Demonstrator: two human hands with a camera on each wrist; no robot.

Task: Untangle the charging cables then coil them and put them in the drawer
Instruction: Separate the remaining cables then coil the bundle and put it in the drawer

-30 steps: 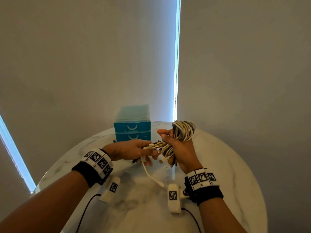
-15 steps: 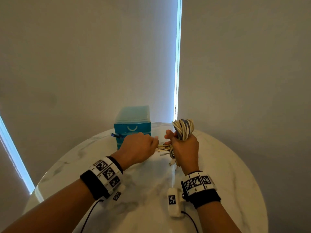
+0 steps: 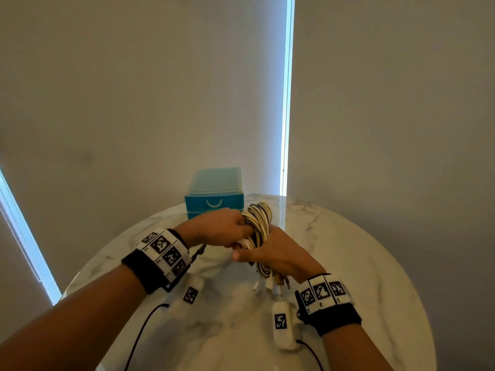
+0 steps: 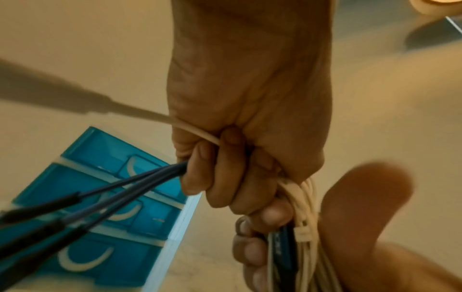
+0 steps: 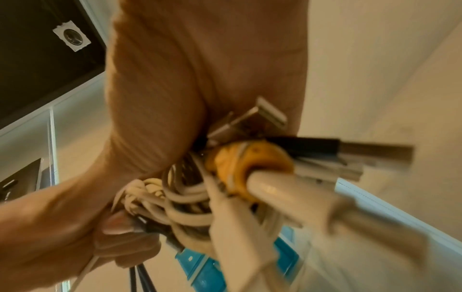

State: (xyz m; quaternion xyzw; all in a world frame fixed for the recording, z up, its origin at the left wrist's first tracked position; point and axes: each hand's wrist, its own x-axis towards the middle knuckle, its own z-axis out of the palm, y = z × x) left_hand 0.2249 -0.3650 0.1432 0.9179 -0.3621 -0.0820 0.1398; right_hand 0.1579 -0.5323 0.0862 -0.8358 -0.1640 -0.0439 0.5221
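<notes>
Cables [image 3: 259, 226] sit in a thick bunch above the middle of the round table [image 3: 375, 263], and both hands have hold of them. In the head view, the left hand [image 3: 217, 227] has moved: a second ago it pinched loose ends low down on the left, and now it has swung up and over and is closed in a fist against the top loop of the bunch. The right hand [image 3: 278, 254] is wrapped round the lower part, with plug ends hanging out under it near the wrist. The blue drawer box [image 3: 214, 195] is at the far side of the table, just behind the hands, and the drawer you can see is shut. In the left wrist view, the left hand [image 4: 240, 118] is curled tight round one pale cable and some dark cables [image 4: 100, 197] that stick out to the left over the drawer box [image 4: 95, 207]. In the right wrist view, the right hand [image 5: 190, 98] squeezes many white loops [image 5: 180, 201] and a yellow band [image 5: 240, 166], with plugs poking out to the right. It looks like the loose tail is being wound round the bunch to tie it up. So the coiling seems almost done, and putting it in the drawer is still to come.
</notes>
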